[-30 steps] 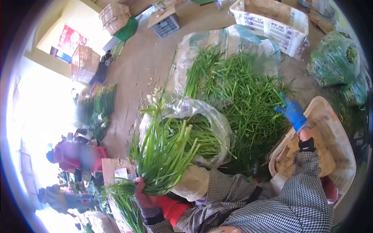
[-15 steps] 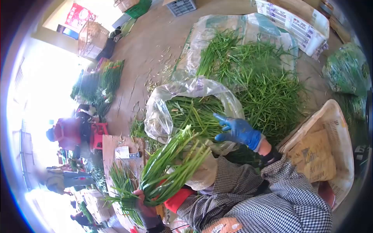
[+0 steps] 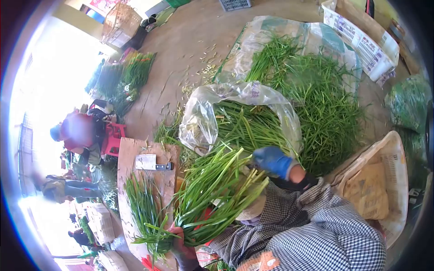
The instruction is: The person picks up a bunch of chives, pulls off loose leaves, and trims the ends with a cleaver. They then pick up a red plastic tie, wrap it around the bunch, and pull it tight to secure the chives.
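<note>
My left hand (image 3: 180, 238) is closed around a bunch of long, leafy green stalks (image 3: 210, 194). Their pale ends fan up and to the right. Close beside those ends is my right hand (image 3: 273, 161) in a blue glove, its fingers smeared by motion. Behind it, an opened clear plastic bag (image 3: 199, 122) holds more green stalks (image 3: 248, 124). On a wooden board (image 3: 128, 158) to the left lie a cleaver (image 3: 153, 162) with a dark handle and another bundle of greens (image 3: 141, 198), which partly overlaps the held bunch.
A large heap of greens (image 3: 316, 108) covers a woven sheet (image 3: 266, 29). At right stands a white plastic crate (image 3: 398, 167) with a brown cardboard piece (image 3: 366, 192); another long crate (image 3: 357, 40) is beyond. A person (image 3: 79, 131) sits by a red stool (image 3: 115, 137) at left.
The bunch in my left hand has shifted right and spreads wider. My blue-gloved right hand has come down towards its pale ends, its earlier spread fingers now blurred. The camera view has shifted.
</note>
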The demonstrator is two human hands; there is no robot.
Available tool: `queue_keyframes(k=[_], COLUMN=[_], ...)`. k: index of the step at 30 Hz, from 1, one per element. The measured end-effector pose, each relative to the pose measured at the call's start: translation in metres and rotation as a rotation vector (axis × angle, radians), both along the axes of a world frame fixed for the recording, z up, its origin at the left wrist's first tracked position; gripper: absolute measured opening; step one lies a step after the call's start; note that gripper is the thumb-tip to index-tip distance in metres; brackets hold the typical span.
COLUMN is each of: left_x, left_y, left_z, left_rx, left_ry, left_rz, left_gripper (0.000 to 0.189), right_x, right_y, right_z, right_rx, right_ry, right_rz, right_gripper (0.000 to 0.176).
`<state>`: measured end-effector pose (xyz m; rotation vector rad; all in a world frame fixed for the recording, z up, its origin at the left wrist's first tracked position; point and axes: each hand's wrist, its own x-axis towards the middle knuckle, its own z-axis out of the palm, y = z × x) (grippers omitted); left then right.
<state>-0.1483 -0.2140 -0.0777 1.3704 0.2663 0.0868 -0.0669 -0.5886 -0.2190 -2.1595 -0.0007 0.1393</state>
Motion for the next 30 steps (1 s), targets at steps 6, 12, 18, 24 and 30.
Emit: queue_keyframes(k=[6, 12, 18, 24, 30], left_x=[-0.007, 0.003, 0.007, 0.02, 0.02], left_y=[0.025, 0.022, 0.059, 0.043, 0.089], left_z=[-0.019, -0.017, -0.043, -0.018, -0.063], left_rx=[0.036, 0.399, 0.381, 0.716, 0.471], left_ry=[0.041, -0.017, -0.024, -0.145, 0.271], left_rz=[0.012, -0.123, -0.285, -0.413, -0.214], left_gripper=[0.04, 0.031, 0.026, 0.033, 0.015], right_x=[-0.054, -0.086, -0.003, 0.05, -0.003], right_y=[-0.175, -0.202, -0.056, 0.025, -0.026], right_z=[0.006, 0.029, 0.0, 0.013, 0.012], right_rx=[-0.518, -0.709, 0.256, 0.431, 0.639], right_ry=[-0.061, -0.088, -0.176, -0.082, -0.157], right_rz=[-0.361, -0.36, -0.087, 0.203, -0.026], right_gripper=[0.012, 0.038, 0.1, 0.052, 0.021])
